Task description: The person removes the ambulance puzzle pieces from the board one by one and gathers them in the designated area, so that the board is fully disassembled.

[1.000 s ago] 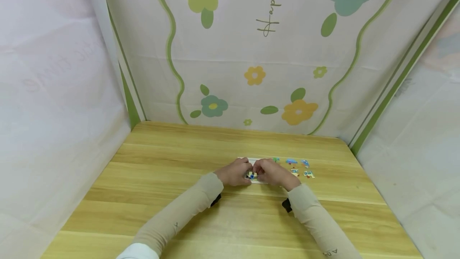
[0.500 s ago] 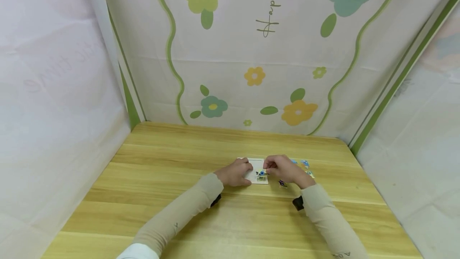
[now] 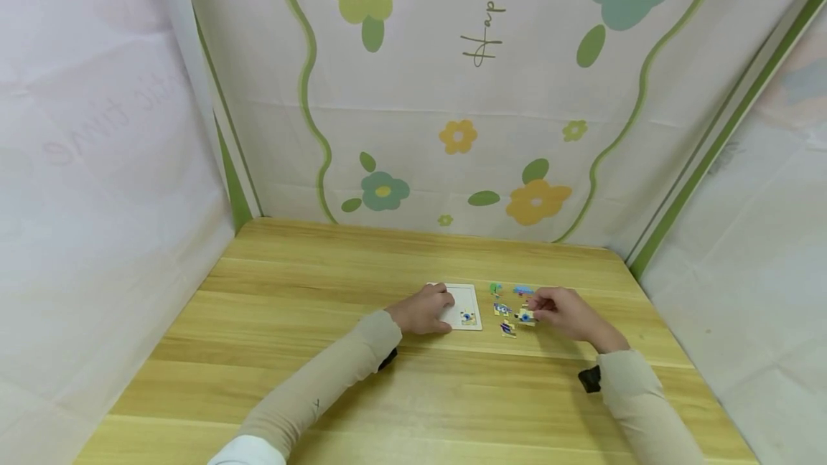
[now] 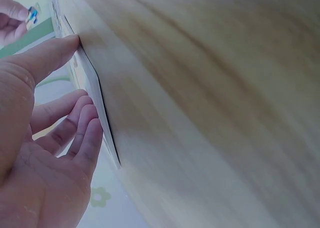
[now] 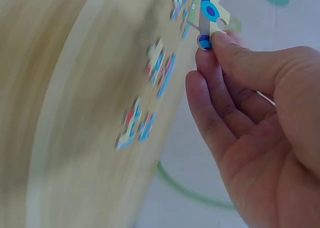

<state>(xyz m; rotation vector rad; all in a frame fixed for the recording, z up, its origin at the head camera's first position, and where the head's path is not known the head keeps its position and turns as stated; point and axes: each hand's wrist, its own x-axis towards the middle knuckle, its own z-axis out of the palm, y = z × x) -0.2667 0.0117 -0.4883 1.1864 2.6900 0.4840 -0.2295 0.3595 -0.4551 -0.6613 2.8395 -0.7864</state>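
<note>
My left hand (image 3: 425,309) rests at the left side of a white puzzle board (image 3: 474,296), fingertips on it. In the left wrist view, the thumb and fingers of the left hand (image 4: 55,138) touch the board's edge. A small patterned patch (image 3: 468,318) with a blue circle shows in the board's near right corner; whether it is a loose piece or print I cannot tell. To the right, my right hand (image 3: 568,314) pinches a puzzle piece (image 5: 206,18) between thumb and fingertips. The piece is pale with blue circles and hangs above the table.
Loose puzzle pieces lie right of the board, among them a green one (image 3: 495,288), a blue one (image 3: 524,290) and a purple-blue one (image 3: 507,329). More pieces (image 5: 131,124) show in the right wrist view. A patterned cloth (image 3: 413,92) stands behind the wooden table (image 3: 310,285).
My right hand has moved right from the board to the loose pieces, with the puzzle piece in its fingers. The left hand has stayed on the board.
</note>
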